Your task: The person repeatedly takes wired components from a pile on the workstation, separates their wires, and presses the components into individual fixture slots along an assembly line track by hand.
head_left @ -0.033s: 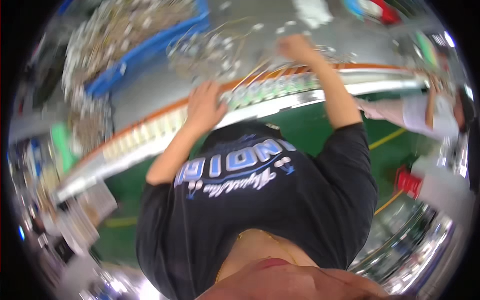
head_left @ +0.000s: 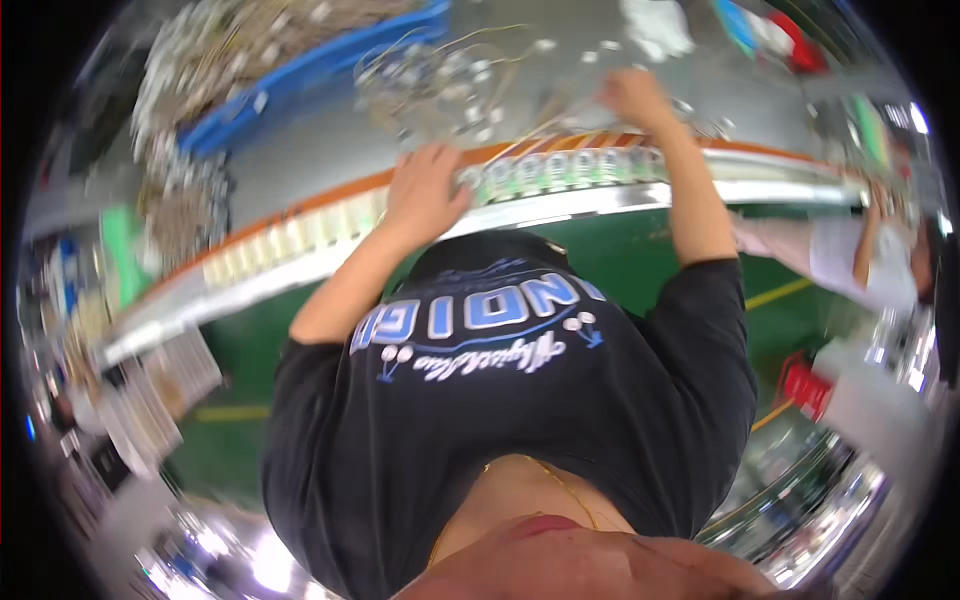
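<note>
1. Okay, one head feed on my screen, soft with blur, so fine detail is limited.
2. Left grip [head_left: 425,195]: palm down across the front edge of the surface [head_left: 740,88], fingers pointing away from the wearer, thumb out to the right. I can't tell if anything is pinched under it.
3. Right grip [head_left: 637,98]: above the surface, past the front edge, fingers curled in. I can't confirm whether it's clenched on a wire or just bent.
4. Tan wires [head_left: 545,128]: they slant from the row near the left grip up toward the right grip's fingertips. Contact at that end is too smeared for me to call.
5. Clear-and-green holders [head_left: 580,165]: lined up along the front edge between the two grips, the nearest just beside the left thumb.
6. Pale holders [head_left: 285,243]: same row, running off left of the left grip.
7. I see an orange strip [head_left: 487,153] behind the row and a shiny rail [head_left: 570,207] in front of it.
8. Loose wire pile [head_left: 430,78] with white connectors: on the surface, beyond the left grip.
9. Blue tray [head_left: 310,79]: farther left, heaped with tan wire bundles [head_left: 255,48].
10. White crumpled item [head_left: 657,28]: beyond the right grip, well apart from it.
11. Co-worker in a pale top [head_left: 850,240]: at the right end, one arm reaching to the surface.
12. Green floor [head_left: 625,240] shows under the rail. Wearer has a black T-shirt [head_left: 520,410].
</note>
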A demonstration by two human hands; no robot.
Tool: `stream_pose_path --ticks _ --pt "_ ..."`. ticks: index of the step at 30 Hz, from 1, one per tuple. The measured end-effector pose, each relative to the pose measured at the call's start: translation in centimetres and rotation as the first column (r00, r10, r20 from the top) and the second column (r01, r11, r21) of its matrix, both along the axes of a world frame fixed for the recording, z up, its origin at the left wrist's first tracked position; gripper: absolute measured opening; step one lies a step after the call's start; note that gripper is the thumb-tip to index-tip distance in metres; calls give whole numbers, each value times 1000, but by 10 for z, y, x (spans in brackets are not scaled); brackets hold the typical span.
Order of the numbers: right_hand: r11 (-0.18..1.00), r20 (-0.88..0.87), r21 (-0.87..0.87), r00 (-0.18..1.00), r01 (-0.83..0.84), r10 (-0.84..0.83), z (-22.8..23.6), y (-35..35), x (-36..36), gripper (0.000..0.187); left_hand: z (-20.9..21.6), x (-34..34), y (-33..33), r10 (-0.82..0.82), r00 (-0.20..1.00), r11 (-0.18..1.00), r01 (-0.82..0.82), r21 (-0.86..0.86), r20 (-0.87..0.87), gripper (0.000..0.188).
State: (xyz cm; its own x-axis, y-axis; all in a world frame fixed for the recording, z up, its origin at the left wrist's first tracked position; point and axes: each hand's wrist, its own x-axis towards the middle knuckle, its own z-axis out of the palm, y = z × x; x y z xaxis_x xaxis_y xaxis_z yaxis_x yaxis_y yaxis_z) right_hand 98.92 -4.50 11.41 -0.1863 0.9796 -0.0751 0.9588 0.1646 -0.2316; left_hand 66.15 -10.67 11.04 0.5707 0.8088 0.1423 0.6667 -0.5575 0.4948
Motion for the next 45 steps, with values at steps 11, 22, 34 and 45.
stream_pose_path --ticks 11,22,34,45 --pt "841 -358 262 762 -473 540 22 -34 -120 26 2 3 5 21 999 1000 -21 -12 43 21" --pt "975 -462 -143 882 -172 88 -1 51 -96 15 19 -11 21 4 971 992 25 -120 240 26" --pt "910 206 -90 886 -405 415 -56 87 -135 17 35 -49 61 119 952 952 -29 -304 282 31" --pt "887 -752 426 476 -176 456 112 51 -185 35 6 -21 146 95 966 872 35 -488 239 17"
